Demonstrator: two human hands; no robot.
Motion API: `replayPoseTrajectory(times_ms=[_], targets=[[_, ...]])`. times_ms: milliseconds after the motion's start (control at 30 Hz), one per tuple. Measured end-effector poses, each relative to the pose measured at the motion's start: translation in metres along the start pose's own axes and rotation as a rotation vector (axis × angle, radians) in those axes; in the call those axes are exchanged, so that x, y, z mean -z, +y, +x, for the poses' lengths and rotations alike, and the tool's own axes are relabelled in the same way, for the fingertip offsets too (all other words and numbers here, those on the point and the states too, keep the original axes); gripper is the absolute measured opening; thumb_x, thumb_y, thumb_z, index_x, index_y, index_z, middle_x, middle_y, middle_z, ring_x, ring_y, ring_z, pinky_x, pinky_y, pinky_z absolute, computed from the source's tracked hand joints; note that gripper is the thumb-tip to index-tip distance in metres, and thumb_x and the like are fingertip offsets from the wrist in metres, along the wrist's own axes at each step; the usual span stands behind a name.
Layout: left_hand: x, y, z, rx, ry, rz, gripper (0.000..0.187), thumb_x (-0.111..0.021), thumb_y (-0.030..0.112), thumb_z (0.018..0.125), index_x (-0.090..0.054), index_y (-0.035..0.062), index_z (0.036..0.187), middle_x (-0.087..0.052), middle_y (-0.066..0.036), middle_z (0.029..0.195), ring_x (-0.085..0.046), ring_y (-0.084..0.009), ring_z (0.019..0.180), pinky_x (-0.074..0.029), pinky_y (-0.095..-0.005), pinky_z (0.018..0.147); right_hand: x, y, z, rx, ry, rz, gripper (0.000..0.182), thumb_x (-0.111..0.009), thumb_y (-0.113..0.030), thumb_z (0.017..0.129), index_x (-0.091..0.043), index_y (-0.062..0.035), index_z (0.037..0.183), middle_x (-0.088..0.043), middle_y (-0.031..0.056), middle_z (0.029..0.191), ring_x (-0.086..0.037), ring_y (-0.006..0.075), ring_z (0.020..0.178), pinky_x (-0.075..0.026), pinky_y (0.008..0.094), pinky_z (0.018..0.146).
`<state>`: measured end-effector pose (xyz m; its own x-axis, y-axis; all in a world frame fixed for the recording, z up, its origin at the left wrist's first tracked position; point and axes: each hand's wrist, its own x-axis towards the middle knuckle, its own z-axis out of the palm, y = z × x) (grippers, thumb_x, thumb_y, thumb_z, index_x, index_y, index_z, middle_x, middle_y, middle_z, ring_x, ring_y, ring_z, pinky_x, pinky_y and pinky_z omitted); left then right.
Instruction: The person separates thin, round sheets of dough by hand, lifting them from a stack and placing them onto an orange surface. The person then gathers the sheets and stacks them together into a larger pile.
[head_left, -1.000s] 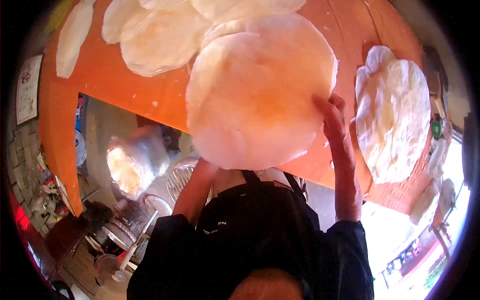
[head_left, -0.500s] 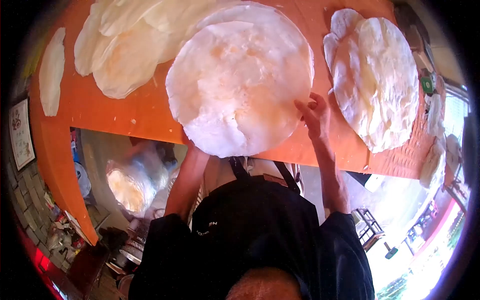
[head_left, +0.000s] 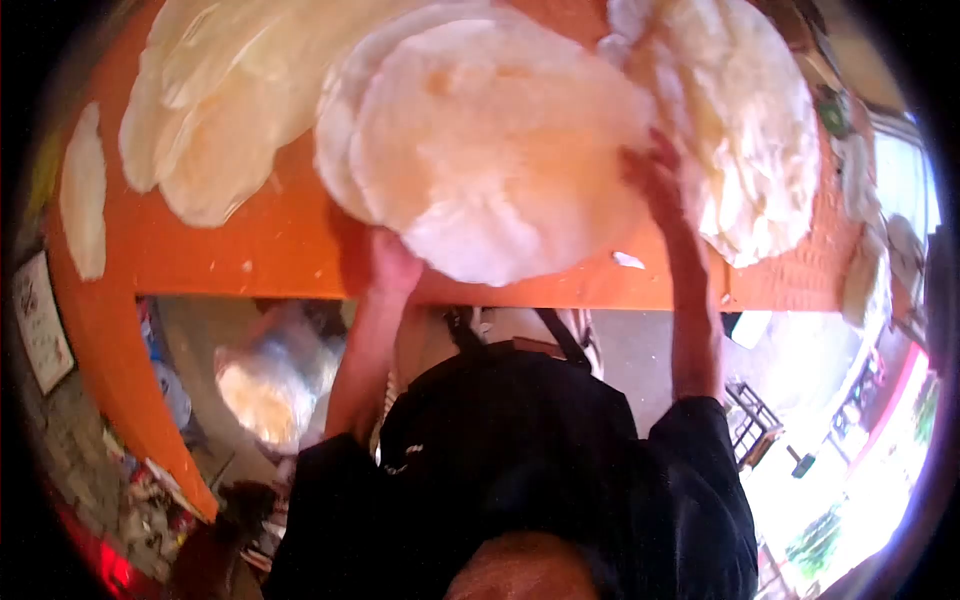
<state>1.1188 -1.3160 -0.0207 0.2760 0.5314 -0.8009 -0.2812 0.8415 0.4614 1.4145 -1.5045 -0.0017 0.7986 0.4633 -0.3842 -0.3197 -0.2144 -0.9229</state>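
A large, round, thin flatbread (head_left: pixel 490 150) with pale brown patches lies in front of me, shifted to the right over another pale sheet (head_left: pixel 335 150) whose left edge shows beneath it. At its lower left rim my left hand (head_left: pixel 393 262) grips the edge, the fingers partly hidden under it. My right hand (head_left: pixel 658 178) is at the right rim, its fingers bent over the edge and somewhat blurred. Right beside that hand lies a pile of crumpled, whitish sheets (head_left: pixel 755 130).
Overlapping flat sheets (head_left: pixel 215 150) cover the back left of the orange table (head_left: pixel 250 255). A narrow piece (head_left: pixel 85 190) lies at the far left, and a small scrap (head_left: pixel 628 260) near the front edge. Below the table stands a clear plastic bag (head_left: pixel 265 395) with pale contents.
The top flatbread has slid right against the sheet below, baring that sheet's left edge. Both hands moved with it, the right one up to the crumpled pile. My view has also shifted slightly.
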Motion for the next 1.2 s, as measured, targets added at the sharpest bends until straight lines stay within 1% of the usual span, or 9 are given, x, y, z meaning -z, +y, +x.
replayPoseTrajectory(times_ms=[67,333,367,500,633,733,900,1000,1200], targets=[[0.043,-0.007,0.030,0.025,-0.175,0.049,0.047,-0.040,0.032,0.097,-0.048,0.0029,0.132,-0.059,-0.010,0.127,-0.057,-0.0252,0.115,-0.047,-0.0434,0.099,0.009,0.022,0.011,-0.062,-0.254,-0.031,0.030,-0.075,-0.017,0.077,-0.065,0.0006,0.099,-0.062,0.0042,0.073,-0.060,0.0145,0.060,-0.049,0.0285,0.050],[0.017,0.019,0.011,-0.020,-0.452,0.036,0.048,-0.057,0.019,0.094,-0.043,0.0055,0.138,-0.053,-0.009,0.134,-0.050,-0.0272,0.123,-0.044,-0.0464,0.100,0.063,-0.183,0.007,0.630,0.161,-0.664,0.020,-0.068,-0.010,0.081,-0.071,-0.0089,0.101,-0.059,-0.0035,0.066,-0.051,0.0040,0.060,-0.043,0.0232,0.054],[0.018,0.021,0.013,-0.033,-0.470,0.044,0.050,-0.057,0.019,0.094,-0.040,0.0062,0.140,-0.051,-0.009,0.136,-0.049,-0.0280,0.124,-0.043,-0.0474,0.101,0.100,-0.210,0.009,0.655,0.192,-0.520,0.030,-0.063,-0.005,0.088,-0.066,-0.0073,0.118,-0.071,0.0036,0.092,-0.060,0.0078,0.072,-0.049,0.0206,0.068],[0.031,0.022,0.022,-0.067,-0.539,0.098,0.056,-0.057,0.017,0.094,-0.033,0.0093,0.145,-0.044,-0.008,0.143,-0.044,-0.0291,0.130,-0.039,-0.0494,0.105,0.075,-0.293,-0.072,0.999,0.681,-1.101,0.030,-0.064,-0.020,0.093,-0.066,-0.0172,0.122,-0.070,0.0017,0.110,-0.067,0.0141,0.095,-0.052,0.0261,0.085],[0.040,0.008,0.030,-0.149,-0.571,0.120,0.064,-0.057,0.013,0.093,-0.027,0.0200,0.149,-0.041,-0.002,0.144,-0.044,-0.0287,0.128,-0.040,-0.0516,0.102,0.109,-0.248,-0.062,0.880,0.450,-1.507,0.027,-0.063,-0.020,0.094,-0.067,-0.0171,0.120,-0.070,0.0096,0.111,-0.067,0.0200,0.100,-0.053,0.0329,0.087],[-0.008,0.017,-0.003,-0.349,-0.634,0.346,0.072,-0.069,0.027,0.088,-0.029,0.0097,0.146,-0.041,-0.007,0.142,-0.042,-0.0237,0.128,-0.039,-0.0424,0.105,0.060,-0.172,-0.047,0.610,0.096,-1.691,0.045,-0.071,-0.011,0.079,-0.061,-0.0071,0.123,-0.067,0.0143,0.109,-0.064,0.0293,0.099,-0.051,0.0365,0.088],[-0.063,0.013,-0.016,-0.504,-0.764,0.506,0.083,-0.079,0.035,0.079,-0.035,-0.0007,0.140,-0.049,-0.010,0.133,-0.048,-0.0212,0.121,-0.041,-0.0351,0.102,-0.083,-0.086,-0.067,0.263,-0.514,-0.635,0.053,-0.081,-0.022,0.074,-0.062,-0.0069,0.121,-0.068,0.0106,0.105,-0.065,0.0209,0.093,-0.054,0.0325,0.081],[-0.079,0.011,-0.016,-0.337,-0.845,0.473,0.068,-0.077,0.033,0.082,-0.046,-0.0008,0.131,-0.057,-0.008,0.119,-0.055,-0.0181,0.112,-0.047,-0.0322,0.095,-0.111,-0.062,-0.059,0.425,-0.529,-0.669,0.043,-0.080,-0.021,0.078,-0.066,-0.0032,0.114,-0.070,0.0099,0.101,-0.066,0.0178,0.086,-0.054,0.0315,0.077],[-0.073,0.008,-0.012,-0.260,-0.601,0.381,0.045,-0.069,0.023,0.089,-0.051,-0.0038,0.121,-0.062,-0.010,0.109,-0.060,-0.0174,0.101,-0.050,-0.0309,0.088,-0.113,-0.045,-0.049,0.029,-0.643,-0.459,0.034,-0.077,-0.021,0.081,-0.069,0.0001,0.106,-0.071,0.0077,0.091,-0.063,0.0132,0.081,-0.052,0.0293,0.071]])
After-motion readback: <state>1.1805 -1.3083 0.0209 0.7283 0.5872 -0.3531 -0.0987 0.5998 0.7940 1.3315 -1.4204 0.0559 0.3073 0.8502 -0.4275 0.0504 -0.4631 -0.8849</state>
